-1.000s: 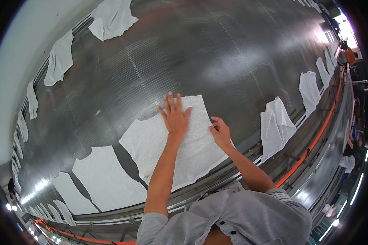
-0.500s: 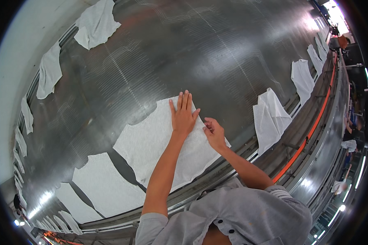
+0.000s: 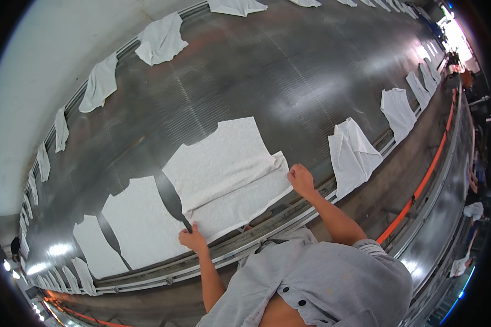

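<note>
In front of me a white fabric panel (image 3: pixel 223 158), cut like a shirt body, lies on a dark metal table (image 3: pixel 218 92). A raised fold runs across its lower part. My left hand (image 3: pixel 192 238) is closed at the panel's near left corner, fingers bent over the edge. At the near right corner my right hand (image 3: pixel 301 180) is closed in a pinch on the hem. A second white panel (image 3: pixel 142 229) lies flat just to the left, with a dark gap between the two. Further left is a narrower white panel (image 3: pixel 95 248).
A crumpled white fabric piece (image 3: pixel 352 158) drapes over the table's near edge at right, with another piece (image 3: pixel 397 113) beyond it. More pieces (image 3: pixel 161 39) hang along the far rim. An orange hose or cable (image 3: pixel 420 182) runs beside the metal rail. People are at the far right.
My left hand has moved from the panel's upper part down to its near left corner. My right hand has shifted to the right corner. A fold now crosses the panel, and the view has turned slightly.
</note>
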Demonstrator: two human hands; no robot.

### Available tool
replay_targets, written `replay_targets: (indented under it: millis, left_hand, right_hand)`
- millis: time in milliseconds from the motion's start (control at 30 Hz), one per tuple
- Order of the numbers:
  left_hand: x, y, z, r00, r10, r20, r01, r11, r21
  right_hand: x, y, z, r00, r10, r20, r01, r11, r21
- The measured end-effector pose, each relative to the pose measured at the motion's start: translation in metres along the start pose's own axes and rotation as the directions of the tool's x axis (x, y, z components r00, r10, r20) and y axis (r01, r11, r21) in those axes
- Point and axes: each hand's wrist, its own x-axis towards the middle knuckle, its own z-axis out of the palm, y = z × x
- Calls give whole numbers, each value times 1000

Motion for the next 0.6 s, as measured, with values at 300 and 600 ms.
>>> replay_targets:
  millis: [300,600]
  left_hand:
    - [4,-20,-6,939,116,324,53,882,-468]
    - [-21,48,-155,876,184,445,298,520,-801]
  right_hand:
    - [-23,-47,-53,939,309,148,-327,679,657]
    - [-40,-78,-125,936,287,203,-338,579,742]
